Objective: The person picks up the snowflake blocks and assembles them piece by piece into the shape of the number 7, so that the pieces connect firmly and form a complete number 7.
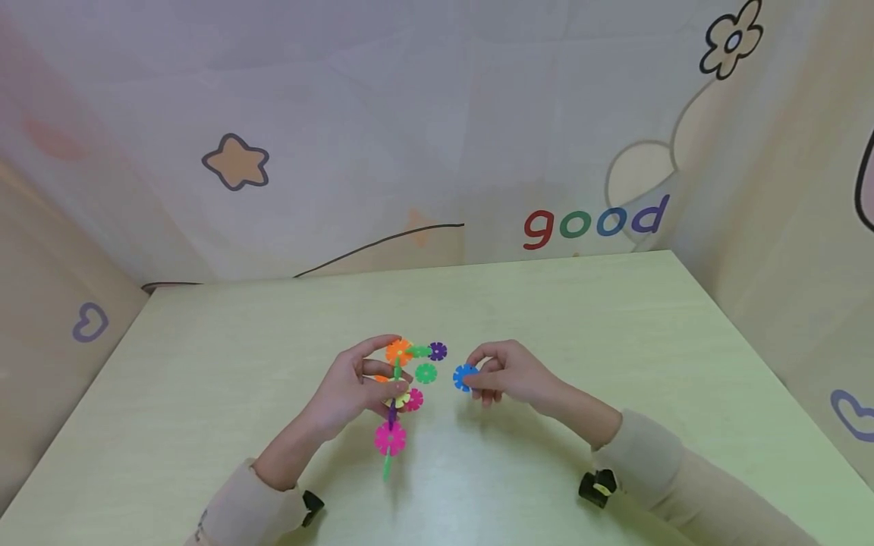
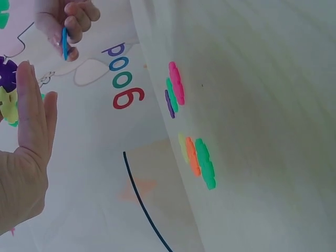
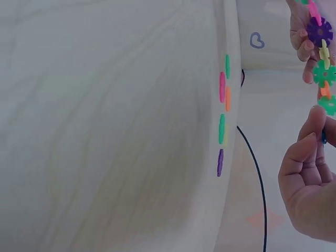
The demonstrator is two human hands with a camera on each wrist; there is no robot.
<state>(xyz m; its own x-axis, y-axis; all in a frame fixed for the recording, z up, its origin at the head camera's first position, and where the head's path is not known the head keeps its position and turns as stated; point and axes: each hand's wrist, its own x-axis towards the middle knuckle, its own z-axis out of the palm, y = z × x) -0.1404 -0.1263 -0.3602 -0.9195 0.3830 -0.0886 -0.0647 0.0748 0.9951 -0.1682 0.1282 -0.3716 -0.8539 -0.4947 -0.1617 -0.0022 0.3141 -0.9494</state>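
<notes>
Blue disc (image 1: pixel 463 374) | right hand (image 1: pixel 514 373) pinches | left hand (image 1: pixel 347 394) grips disc chain (image 1: pixel 391 438)

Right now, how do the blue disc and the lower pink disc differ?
The blue disc is single, pinched by the right hand; the lower pink disc is joined into a chain. That hand partly hides the blue disc but not the lower pink disc. Both have notched rims.

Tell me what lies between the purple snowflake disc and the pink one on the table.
A green snowflake disc lies between the purple disc and the pink disc; the head and left wrist views show it.
</notes>
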